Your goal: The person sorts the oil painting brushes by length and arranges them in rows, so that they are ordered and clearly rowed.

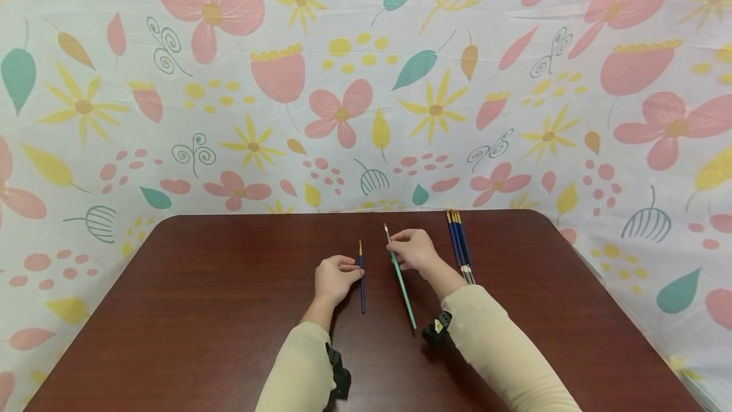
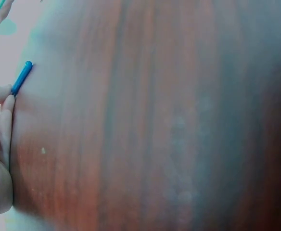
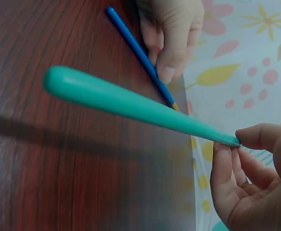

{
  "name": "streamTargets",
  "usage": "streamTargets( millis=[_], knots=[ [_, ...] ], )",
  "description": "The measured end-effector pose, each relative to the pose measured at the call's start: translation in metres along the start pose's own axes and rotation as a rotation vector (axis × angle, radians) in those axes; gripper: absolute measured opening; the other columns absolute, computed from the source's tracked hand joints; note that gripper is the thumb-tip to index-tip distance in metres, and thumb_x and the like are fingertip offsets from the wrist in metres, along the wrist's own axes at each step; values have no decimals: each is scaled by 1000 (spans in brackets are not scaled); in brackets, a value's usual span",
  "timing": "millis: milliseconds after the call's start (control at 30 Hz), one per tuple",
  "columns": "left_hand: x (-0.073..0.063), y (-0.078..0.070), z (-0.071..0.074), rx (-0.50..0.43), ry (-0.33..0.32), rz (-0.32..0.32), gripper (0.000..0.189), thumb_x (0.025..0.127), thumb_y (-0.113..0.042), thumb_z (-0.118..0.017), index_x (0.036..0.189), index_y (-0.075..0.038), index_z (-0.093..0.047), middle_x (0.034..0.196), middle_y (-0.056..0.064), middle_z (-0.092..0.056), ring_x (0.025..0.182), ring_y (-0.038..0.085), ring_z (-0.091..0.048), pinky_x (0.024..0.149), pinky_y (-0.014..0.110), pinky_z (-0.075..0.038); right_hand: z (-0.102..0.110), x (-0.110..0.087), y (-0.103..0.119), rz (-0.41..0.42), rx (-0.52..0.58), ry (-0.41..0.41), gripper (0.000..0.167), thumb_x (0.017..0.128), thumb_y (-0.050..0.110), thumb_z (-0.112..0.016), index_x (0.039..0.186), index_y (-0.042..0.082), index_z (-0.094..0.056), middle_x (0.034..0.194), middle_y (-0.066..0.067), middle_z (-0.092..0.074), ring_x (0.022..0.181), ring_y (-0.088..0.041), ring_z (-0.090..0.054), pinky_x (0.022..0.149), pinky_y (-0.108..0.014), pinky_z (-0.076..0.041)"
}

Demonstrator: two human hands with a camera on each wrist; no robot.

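Near the middle of the table, my left hand (image 1: 333, 280) pinches a blue paintbrush (image 1: 363, 294) between thumb and fingers, its bristle end pointing toward the back. To the right of it, my right hand (image 1: 413, 250) holds a teal paintbrush (image 1: 405, 291) near its bristle end, the handle slanting down toward me. In the right wrist view the teal handle (image 3: 107, 98) is large in front, its shadow on the table below, and the thumb and fingertips grip its far part. The left wrist view shows only the end of the blue handle (image 2: 22, 78) beyond the fingers.
Several blue paintbrushes (image 1: 459, 240) lie side by side at the back right, behind my right wrist. The dark wooden table (image 1: 217, 310) ends at a flower-patterned cloth (image 1: 343, 164). A black camera is strapped to each sleeve.
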State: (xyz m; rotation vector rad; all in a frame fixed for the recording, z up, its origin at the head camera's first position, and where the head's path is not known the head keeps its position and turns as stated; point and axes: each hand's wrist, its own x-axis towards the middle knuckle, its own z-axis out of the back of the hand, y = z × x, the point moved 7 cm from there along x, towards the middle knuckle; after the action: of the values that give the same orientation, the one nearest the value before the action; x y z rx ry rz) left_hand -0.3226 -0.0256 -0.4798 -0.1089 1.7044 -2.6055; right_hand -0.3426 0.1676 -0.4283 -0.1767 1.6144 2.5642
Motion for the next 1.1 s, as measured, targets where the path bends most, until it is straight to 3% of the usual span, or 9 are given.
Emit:
streamTargets(
  millis=[167,367,667,1100],
  knots=[
    [0,-1,0,6,0,-6,24,78,-21,-77,98,-9,-70,87,4,-74,81,17,-69,71,32,-54,13,-6,-5,0,8,3,35,89,16,-60,118,-3,-61,98,-23,-68,60,-12,-62,56,-30,-55],
    [0,0,0,15,0,-4,24,78,-21,-77,98,-10,-70,87,3,-74,81,16,-69,71,32,-54,30,-11,-14,0,16,-4,37,89,17,-60,119,-5,-59,102,-24,-68,63,-13,-64,55,-29,-54],
    [1,1,-1,27,-3,-6,25,78,-22,-77,99,-10,-70,88,3,-74,82,17,-69,73,33,-54,59,-22,-24,20,-5,-14,38,93,19,-54,123,-5,-57,110,-24,-66,71,-12,-65,66,-35,-57],
    [0,1,-2,34,-6,-18,25,78,-21,-77,99,-9,-70,88,4,-74,82,18,-69,73,34,-54,108,-38,-42,1,-35,-47,42,93,19,-53,125,-8,-55,102,-18,-66,69,-10,-60,66,-36,-57]
  ],
)
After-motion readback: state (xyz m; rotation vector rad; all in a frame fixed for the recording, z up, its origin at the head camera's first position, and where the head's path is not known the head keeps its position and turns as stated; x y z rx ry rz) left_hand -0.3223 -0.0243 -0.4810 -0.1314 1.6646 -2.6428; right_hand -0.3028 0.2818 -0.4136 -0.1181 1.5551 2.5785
